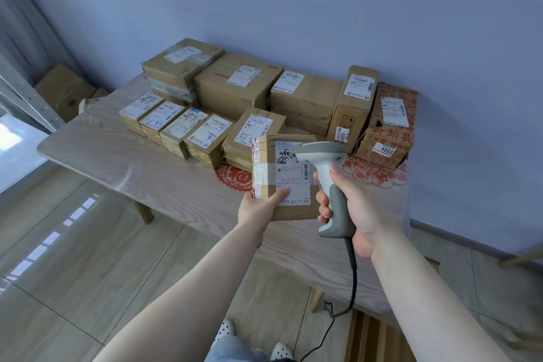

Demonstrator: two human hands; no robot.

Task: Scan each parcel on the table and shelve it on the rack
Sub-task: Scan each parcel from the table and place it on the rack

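left hand (pixel 258 206) gripping the lower left corner of a small parcel (pixel 283 179), thumb pressed flat on its white label, held up above the surface (pixel 141 173). right hand (pixel 352 209) curled round the grip of a grey-white scanner (pixel 326 182), head aimed across the label, black cable hanging down toward the floor. behind, more parcels (pixel 235 88) crowded together at the far side of the surface, against the wall. rack (pixel 26 94) at far left, holding a box.
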